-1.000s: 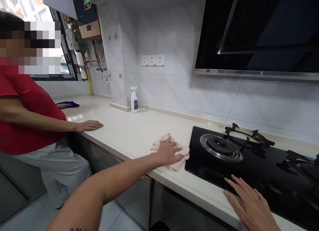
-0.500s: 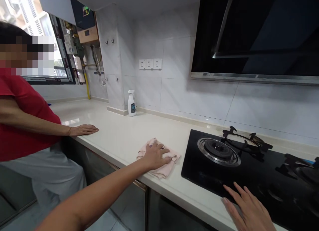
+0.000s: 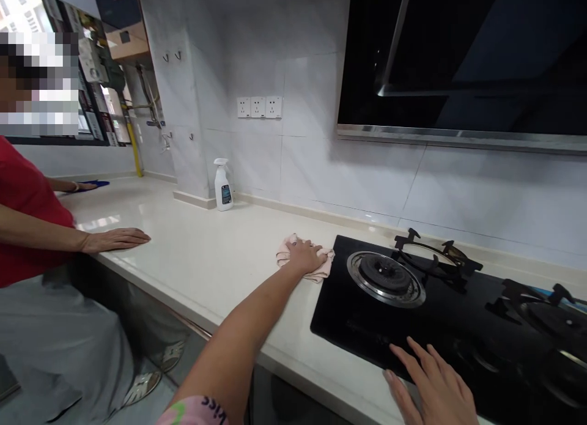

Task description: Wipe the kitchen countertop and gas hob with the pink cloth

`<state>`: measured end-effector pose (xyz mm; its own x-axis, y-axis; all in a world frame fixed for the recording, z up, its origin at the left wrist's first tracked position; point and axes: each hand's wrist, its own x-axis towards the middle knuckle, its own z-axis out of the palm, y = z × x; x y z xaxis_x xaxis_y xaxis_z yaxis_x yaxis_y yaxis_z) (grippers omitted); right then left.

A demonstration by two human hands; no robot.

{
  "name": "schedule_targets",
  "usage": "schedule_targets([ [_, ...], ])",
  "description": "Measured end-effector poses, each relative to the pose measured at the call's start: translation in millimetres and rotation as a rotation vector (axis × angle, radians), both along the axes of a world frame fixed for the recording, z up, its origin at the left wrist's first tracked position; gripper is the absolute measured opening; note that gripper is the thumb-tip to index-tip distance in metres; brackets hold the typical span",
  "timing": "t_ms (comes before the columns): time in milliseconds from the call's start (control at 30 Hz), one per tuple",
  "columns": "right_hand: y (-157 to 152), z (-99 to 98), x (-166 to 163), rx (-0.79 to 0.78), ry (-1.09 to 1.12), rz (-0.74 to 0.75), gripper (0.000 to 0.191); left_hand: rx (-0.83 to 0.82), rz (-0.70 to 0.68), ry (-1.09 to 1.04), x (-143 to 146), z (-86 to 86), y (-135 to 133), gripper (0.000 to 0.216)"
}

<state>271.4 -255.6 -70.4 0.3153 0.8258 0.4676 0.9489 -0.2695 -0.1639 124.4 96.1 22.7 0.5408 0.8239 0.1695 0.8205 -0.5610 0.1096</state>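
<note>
While one pink cloth lies on the countertop at the left edge of one hob, the person's left hand rests flat on it, fingers spread; the right hand, fingers also fanned, lies over the hob's front. Beyond: one spray bottle, three wall sockets, one co-worker, near hand flat on the countertop, far hand on one blue cloth.

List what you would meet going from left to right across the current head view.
The co-worker's nearer hand → white spray bottle → wall sockets → left hand on the pink cloth → right hand.
</note>
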Motion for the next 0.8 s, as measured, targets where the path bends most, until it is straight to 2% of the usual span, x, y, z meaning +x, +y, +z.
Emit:
schedule_targets([
  [133,5.4,3.1,2.2,-0.062,0.027,-0.027,0.058,0.013,0.016,-0.002,-0.3,0.5,-7.4,0.062],
  [300,2.9,7.1,12.0,-0.123,0.118,0.018,0.062,0.047,-0.022,0.002,-27.1,-0.9,-44.3,0.059],
  [500,1.4,5.9,5.9,-0.033,0.106,0.025,0.064,0.045,-0.112,0.011,-84.6,0.0,-104.3,0.057],
  [633,4.3,4.0,6.4,-0.029,0.110,0.018,0.068,0.036,-0.248,0.027,-132.1,-0.7,-142.7,0.058],
  [733,5.6,2.0,8.2,-0.025,0.100,0.018,0.068,0.055,-0.323,0.017,-161.2,-2.5,-156.1,0.053],
  [800,5.4,0.9,8.6,-0.020,0.091,0.019,0.066,0.023,-0.292,0.013,-175.5,-1.1,-151.4,0.054],
])
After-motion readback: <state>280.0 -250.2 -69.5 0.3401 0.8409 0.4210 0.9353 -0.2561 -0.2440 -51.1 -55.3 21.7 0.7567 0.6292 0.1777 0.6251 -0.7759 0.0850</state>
